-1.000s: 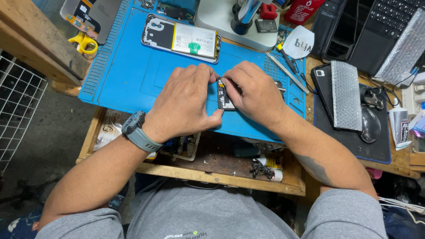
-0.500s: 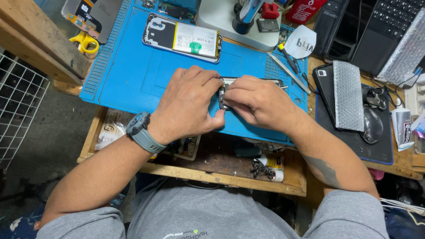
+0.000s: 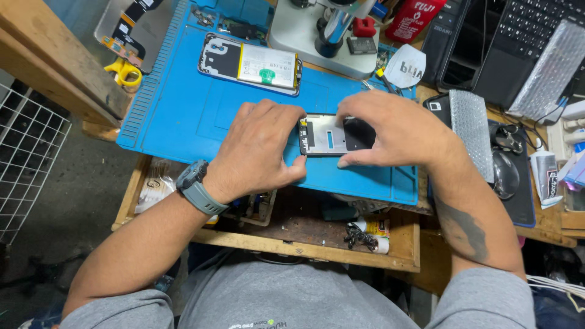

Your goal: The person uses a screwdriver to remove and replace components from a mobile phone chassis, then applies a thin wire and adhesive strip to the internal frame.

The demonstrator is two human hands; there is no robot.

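Holding: both hands grip a phone frame (image 3: 332, 135), a thin dark rectangle with a pale inner plate, just above the blue mat (image 3: 183, 116) on the worktop (image 3: 304, 244).
Left hand (image 3: 259, 152): fingers curled closed on the frame's left short end, thumb under the near edge; grey watch (image 3: 198, 186) on that wrist.
Right hand (image 3: 393, 131): fingers arched over the frame's right half, tips on the far edge, thumb pinching the near edge; closed on it.
Key relation: frame's long axis runs left-right, spanning between the two hands; each hand has one end, neither clearly nearer; frame sits centre of the mat, near its front edge.
Nearby: opened phone with battery (image 3: 253, 64) lies farther back on the mat, well apart from the hands; microscope base (image 3: 323, 36) behind it; yellow scissors (image 3: 124, 70) off the mat's left edge; bubble-wrap pouch (image 3: 472, 131) to the right, beside the right wrist.
Hidden: right end of the frame is covered by the right hand; underside not visible; cannot tell if the frame touches the mat.
Cut off: microscope top and keyboard (image 3: 530, 36) run out of view.
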